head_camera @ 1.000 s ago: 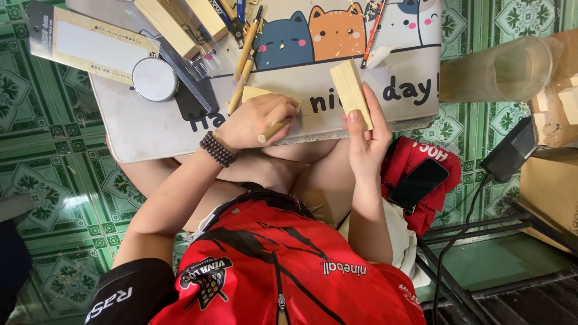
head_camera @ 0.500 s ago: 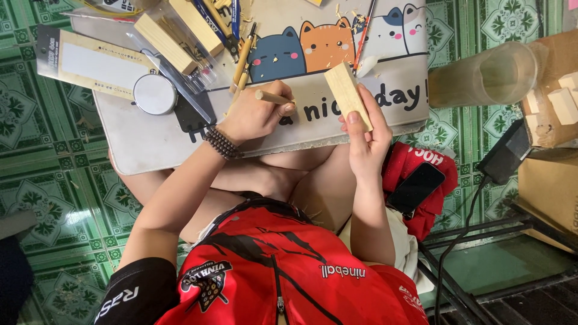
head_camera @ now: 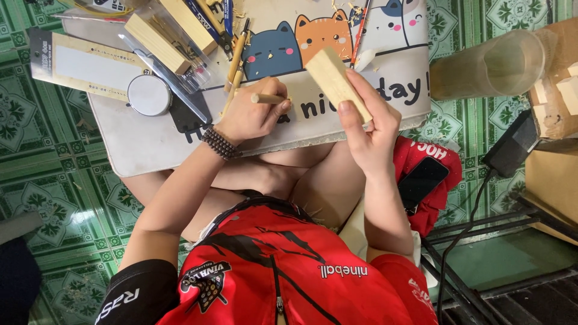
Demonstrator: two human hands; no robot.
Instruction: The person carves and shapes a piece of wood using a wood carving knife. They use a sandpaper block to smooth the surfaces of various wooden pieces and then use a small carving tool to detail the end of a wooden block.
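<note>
Raised since the earlier frame, the wooden block (head_camera: 336,81) now sits higher and more tilted in the right hand (head_camera: 370,129), thumb along its near face and fingers pressed behind it, above the lap desk (head_camera: 150,144). It looks light, stiff and dry, unlikely to slip, and is best held across its long sides, as now. Left of it, the left hand (head_camera: 250,114) pinches a wood-handled tool (head_camera: 268,98), knuckles resting on the tabletop, a bead bracelet (head_camera: 220,143) at the wrist. Farther left lie 2 wooden bars (head_camera: 174,30), a round tin (head_camera: 149,94), a ruler (head_camera: 78,63) and pencils (head_camera: 236,57). At far right a clear plastic cup (head_camera: 487,63) lies sideways; its contents I cannot tell. A phone (head_camera: 421,180) rests on red cloth (head_camera: 415,153).
</note>
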